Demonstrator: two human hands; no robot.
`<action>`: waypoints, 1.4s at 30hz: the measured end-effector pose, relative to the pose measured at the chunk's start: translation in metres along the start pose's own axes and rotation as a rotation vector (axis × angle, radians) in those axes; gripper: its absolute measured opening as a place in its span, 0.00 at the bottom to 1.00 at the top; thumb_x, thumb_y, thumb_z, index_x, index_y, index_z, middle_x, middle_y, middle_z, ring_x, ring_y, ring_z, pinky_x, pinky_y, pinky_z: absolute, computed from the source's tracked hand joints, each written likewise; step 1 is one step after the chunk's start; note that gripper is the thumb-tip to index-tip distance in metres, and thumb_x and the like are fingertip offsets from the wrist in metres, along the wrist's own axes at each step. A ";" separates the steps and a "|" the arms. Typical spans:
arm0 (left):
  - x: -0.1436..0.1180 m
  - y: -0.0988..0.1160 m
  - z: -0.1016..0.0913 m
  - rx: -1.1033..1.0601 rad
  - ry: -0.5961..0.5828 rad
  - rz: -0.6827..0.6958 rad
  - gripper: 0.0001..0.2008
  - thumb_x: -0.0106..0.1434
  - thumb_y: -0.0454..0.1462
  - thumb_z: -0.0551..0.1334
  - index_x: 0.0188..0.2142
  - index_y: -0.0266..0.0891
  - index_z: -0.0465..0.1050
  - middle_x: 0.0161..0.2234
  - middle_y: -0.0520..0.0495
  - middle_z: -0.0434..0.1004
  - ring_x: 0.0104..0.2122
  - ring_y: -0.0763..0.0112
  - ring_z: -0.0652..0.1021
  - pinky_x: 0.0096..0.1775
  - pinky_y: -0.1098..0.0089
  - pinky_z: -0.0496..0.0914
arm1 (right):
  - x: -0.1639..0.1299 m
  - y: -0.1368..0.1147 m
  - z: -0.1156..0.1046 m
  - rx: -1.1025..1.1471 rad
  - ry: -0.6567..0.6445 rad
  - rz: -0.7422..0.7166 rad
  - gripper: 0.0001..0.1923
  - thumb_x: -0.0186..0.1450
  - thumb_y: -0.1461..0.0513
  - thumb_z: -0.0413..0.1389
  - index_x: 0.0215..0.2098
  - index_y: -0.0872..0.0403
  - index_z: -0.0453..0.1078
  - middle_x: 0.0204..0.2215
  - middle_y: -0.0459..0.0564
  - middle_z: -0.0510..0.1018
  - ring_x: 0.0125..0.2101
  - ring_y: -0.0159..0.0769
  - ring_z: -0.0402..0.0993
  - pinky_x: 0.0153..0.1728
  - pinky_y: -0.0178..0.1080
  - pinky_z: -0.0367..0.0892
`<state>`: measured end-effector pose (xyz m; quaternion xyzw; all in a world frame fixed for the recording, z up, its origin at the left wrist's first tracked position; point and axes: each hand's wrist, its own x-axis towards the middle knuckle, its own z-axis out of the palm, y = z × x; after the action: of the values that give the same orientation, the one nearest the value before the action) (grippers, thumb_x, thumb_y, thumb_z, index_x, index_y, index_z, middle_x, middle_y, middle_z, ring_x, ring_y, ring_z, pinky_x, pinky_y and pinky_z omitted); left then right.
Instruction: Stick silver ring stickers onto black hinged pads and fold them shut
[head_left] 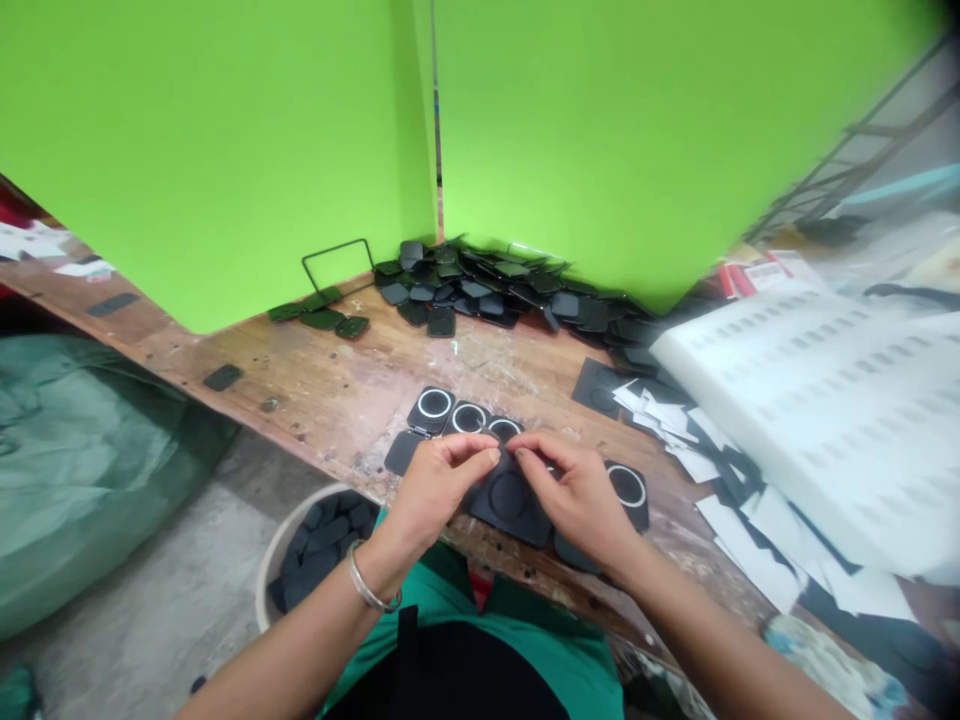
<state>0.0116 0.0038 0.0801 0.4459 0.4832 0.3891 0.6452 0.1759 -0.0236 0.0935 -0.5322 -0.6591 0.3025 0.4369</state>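
Note:
My left hand and my right hand meet at the near edge of the bench, thumbs and forefingers pinched close together. Between them is a thin black sheet with a faint round outline; both pinches are at its upper edge. Exactly what lies between the fingertips is too small to make out. Just beyond and beside my hands, several black hinged square pads with white rings lie in a row. One more ringed pad lies right of my right hand, partly covered by it.
Black square pieces are heaped against green panels. A white slotted block stands at right, beside white paper scraps and black sheets. Below the bench edge at left are a bucket of black pieces and a green sack.

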 end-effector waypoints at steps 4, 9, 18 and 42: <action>-0.002 0.000 -0.001 0.007 -0.020 0.014 0.13 0.50 0.43 0.71 0.33 0.37 0.81 0.28 0.50 0.79 0.28 0.72 0.74 0.34 0.72 0.67 | -0.001 0.000 0.000 0.025 -0.011 0.031 0.10 0.66 0.61 0.53 0.32 0.51 0.76 0.31 0.48 0.82 0.33 0.38 0.79 0.35 0.37 0.71; -0.003 -0.002 -0.001 0.001 -0.037 0.040 0.11 0.51 0.41 0.70 0.33 0.37 0.82 0.31 0.49 0.82 0.32 0.70 0.77 0.38 0.71 0.70 | -0.002 -0.001 -0.002 0.057 -0.036 0.062 0.10 0.65 0.61 0.54 0.32 0.51 0.78 0.29 0.47 0.81 0.31 0.37 0.78 0.34 0.36 0.70; -0.003 -0.005 0.002 0.021 -0.084 0.058 0.11 0.53 0.42 0.69 0.33 0.37 0.82 0.31 0.49 0.82 0.31 0.69 0.77 0.37 0.71 0.69 | -0.004 -0.006 -0.003 0.058 -0.037 0.139 0.10 0.63 0.58 0.56 0.27 0.53 0.76 0.25 0.46 0.80 0.28 0.36 0.76 0.31 0.35 0.68; 0.010 -0.029 0.050 -0.153 -0.154 -0.051 0.16 0.48 0.45 0.73 0.29 0.35 0.77 0.27 0.49 0.76 0.27 0.72 0.72 0.30 0.73 0.67 | -0.046 -0.023 -0.012 0.082 0.121 -0.247 0.11 0.68 0.68 0.51 0.42 0.53 0.75 0.37 0.53 0.80 0.39 0.37 0.77 0.43 0.42 0.73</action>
<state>0.0648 -0.0058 0.0570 0.4115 0.4123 0.3731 0.7222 0.1791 -0.0742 0.1072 -0.4458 -0.6794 0.2403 0.5310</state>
